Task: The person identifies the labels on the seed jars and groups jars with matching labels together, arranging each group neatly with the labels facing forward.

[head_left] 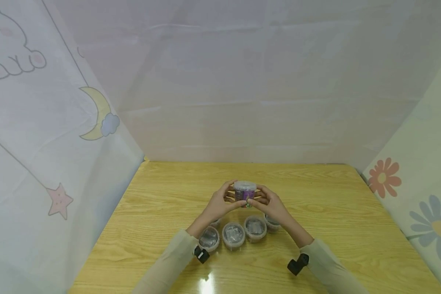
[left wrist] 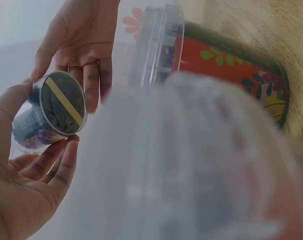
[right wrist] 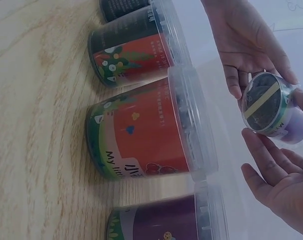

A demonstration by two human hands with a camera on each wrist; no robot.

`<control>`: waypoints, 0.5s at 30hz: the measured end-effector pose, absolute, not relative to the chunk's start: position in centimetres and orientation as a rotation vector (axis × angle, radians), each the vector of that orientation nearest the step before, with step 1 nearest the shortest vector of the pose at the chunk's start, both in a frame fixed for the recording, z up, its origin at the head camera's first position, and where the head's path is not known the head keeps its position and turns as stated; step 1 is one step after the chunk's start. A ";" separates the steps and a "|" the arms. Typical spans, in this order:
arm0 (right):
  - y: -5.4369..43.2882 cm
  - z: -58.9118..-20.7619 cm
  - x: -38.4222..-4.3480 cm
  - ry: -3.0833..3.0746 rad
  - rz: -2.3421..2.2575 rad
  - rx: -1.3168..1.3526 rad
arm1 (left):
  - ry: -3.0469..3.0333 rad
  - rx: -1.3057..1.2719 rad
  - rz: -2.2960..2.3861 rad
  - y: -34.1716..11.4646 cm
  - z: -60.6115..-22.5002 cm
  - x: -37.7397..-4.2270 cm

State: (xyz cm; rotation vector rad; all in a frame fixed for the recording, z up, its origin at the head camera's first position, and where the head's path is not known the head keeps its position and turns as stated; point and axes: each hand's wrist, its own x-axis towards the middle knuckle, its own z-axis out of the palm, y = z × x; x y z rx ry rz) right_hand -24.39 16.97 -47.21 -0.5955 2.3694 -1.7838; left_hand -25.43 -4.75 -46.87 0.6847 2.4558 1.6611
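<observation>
A small lidded plastic tub (head_left: 245, 191) with a purple and dark label is held up above the table between both hands. My left hand (head_left: 219, 203) grips it from the left, thumb in front and fingers behind. From the other side my right hand (head_left: 273, 205) holds it the same way. Its lid faces up in the head view. Both wrist views show the dark base (left wrist: 63, 103) with a tan strip across it. Nearer the body, several similar tubs (head_left: 233, 235) stand on the table below the hands, one partly hidden by the left hand.
A wood-grain table (head_left: 161, 188) spreads under everything, with a pale wall covering (head_left: 242, 81) behind and at both sides. The right wrist view shows standing tubs with a red label (right wrist: 141, 130) and a purple label (right wrist: 164, 220). A blurred clear tub (left wrist: 191, 165) fills the left wrist foreground.
</observation>
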 end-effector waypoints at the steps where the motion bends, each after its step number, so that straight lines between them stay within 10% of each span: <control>1: 17.0 -47.2 -24.4 2.374 -1.779 -0.597 | 2.454 0.686 1.657 -4.8 -46.5 -25.2; 15: 17.1 -47.9 -24.7 2.371 -1.786 -0.662 | 2.405 0.690 1.699 -5.0 -44.7 -24.1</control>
